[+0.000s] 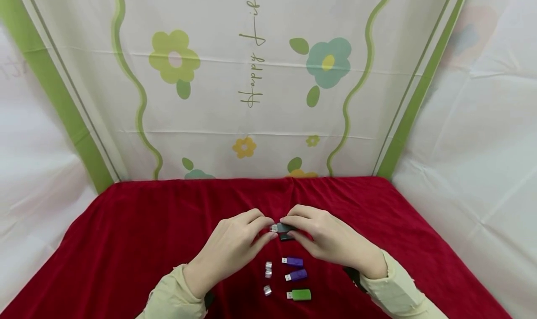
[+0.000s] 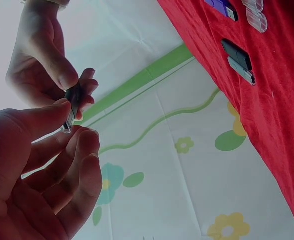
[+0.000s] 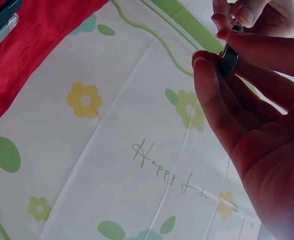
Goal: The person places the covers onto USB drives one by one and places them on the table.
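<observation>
1 dark USB stick (image 2: 74, 99) is raised above the tabletop (image 1: 138, 263), between the 2 hands. The left hand (image 1: 232, 242) pinches its clear end in thumb and finger; the right hand (image 1: 329, 235) grips its dark body between thumb and fingers.

On the tabletop, 1 black stick (image 2: 237, 54) lies just beside 1 grey stick (image 2: 241, 70). Nearer the front edge come 2 purple sticks (image 1: 296, 275) and then 1 green stick (image 1: 299, 294), connectors towards the left edge. Just left of that column are 3 clear caps (image 1: 267, 290), the farther 2 close together.

All these pieces sit roughly midway between the left and right edges. Wide stretches of cloth run from the hands to both side edges, and a shorter one to the far edge; the front edge is out of view.

The covering is red cloth (image 1: 419, 244), softly creased. A white panel (image 1: 209, 114) rises behind the far edge, printed with flowers and "Happy Life"; green strips (image 1: 404, 137) border it, and pale sheets (image 1: 482, 169) hang at both sides.
</observation>
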Tool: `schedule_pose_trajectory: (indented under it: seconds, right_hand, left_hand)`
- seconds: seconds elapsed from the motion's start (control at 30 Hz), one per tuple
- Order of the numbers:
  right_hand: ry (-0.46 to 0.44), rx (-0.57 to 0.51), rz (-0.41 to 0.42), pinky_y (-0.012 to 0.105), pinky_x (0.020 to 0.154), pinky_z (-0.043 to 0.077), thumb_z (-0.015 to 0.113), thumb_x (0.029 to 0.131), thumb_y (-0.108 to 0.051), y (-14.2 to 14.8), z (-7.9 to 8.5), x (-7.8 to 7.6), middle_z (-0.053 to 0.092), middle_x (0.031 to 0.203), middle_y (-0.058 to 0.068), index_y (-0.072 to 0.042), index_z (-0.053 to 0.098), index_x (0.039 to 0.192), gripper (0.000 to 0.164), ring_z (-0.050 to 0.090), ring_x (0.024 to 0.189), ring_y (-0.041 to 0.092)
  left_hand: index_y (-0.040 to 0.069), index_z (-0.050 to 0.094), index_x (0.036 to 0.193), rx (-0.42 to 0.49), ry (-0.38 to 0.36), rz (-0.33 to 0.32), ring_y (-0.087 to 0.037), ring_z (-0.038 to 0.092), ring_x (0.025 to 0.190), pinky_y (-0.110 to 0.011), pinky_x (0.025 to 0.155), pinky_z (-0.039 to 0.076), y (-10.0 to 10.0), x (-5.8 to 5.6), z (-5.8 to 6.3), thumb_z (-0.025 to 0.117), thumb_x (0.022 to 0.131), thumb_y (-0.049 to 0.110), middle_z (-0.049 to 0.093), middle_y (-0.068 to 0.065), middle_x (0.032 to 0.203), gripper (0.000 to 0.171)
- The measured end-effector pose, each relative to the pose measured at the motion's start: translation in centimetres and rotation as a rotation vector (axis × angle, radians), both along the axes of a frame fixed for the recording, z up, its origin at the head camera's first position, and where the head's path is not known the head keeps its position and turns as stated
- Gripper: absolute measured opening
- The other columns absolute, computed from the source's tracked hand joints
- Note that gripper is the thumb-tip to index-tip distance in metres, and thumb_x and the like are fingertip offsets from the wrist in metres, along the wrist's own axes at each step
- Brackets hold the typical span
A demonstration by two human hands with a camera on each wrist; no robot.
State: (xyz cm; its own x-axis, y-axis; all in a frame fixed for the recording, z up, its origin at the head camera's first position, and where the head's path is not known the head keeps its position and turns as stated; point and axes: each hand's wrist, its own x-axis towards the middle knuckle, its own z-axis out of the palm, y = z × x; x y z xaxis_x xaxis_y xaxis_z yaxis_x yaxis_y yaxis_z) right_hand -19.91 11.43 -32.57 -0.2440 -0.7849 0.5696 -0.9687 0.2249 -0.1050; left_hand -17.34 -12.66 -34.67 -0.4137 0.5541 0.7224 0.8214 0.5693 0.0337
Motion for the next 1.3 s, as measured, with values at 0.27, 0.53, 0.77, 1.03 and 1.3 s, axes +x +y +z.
schedule_pose_trajectory:
  seconds: [0.27,0.53,0.77,1.03,1.3]
  right_hand:
    - [0.001,-0.005,-0.004,0.013,0.076,0.047,0.074,0.08,0.008,-0.07,0.02,0.05,0.059,0.102,-0.002,-0.007,0.068,0.108,0.032,0.056,0.085,0.002]
    - [0.0,0.0,-0.015,0.014,0.077,0.047,0.072,0.082,0.009,-0.12,-0.09,0.08,0.059,0.103,-0.001,-0.006,0.068,0.11,0.032,0.056,0.087,0.003]
    - [0.02,0.002,-0.019,0.014,0.078,0.047,0.071,0.082,0.01,-0.25,-0.1,0.22,0.059,0.102,0.0,-0.004,0.069,0.109,0.031,0.056,0.087,0.005]
    - [0.037,-0.002,-0.004,0.014,0.078,0.047,0.067,0.084,0.01,-0.15,-0.22,0.21,0.058,0.103,0.001,-0.002,0.069,0.113,0.031,0.056,0.088,0.006]
    - [0.066,0.006,-0.006,0.015,0.079,0.047,0.057,0.094,0.004,-0.22,-0.38,0.28,0.058,0.104,0.003,-0.002,0.068,0.114,0.023,0.056,0.089,0.007]
  left_hand:
    - [0.009,0.072,0.098,-0.013,-0.01,0.016,-0.003,0.049,0.063,-0.012,0.054,0.043,0.03,0.06,0.07,0.08,0.085,0.019,0.06,0.005,0.087,0.019]
    - [0.008,0.072,0.098,0.0,0.011,-0.005,-0.003,0.05,0.063,-0.012,0.054,0.043,0.1,0.16,0.07,0.079,0.085,0.017,0.06,0.004,0.087,0.018]
    - [0.007,0.071,0.099,0.003,0.024,-0.024,-0.004,0.05,0.063,-0.011,0.055,0.043,0.19,0.36,0.17,0.08,0.085,0.016,0.06,0.003,0.087,0.019]
    - [0.006,0.071,0.099,-0.011,0.027,-0.033,-0.004,0.051,0.064,-0.012,0.056,0.044,0.21,0.37,0.31,0.079,0.085,0.016,0.06,0.003,0.087,0.019]
    - [0.006,0.071,0.098,-0.019,0.046,-0.037,-0.004,0.051,0.064,-0.012,0.056,0.044,0.17,0.48,0.34,0.081,0.084,0.015,0.059,0.003,0.086,0.02]
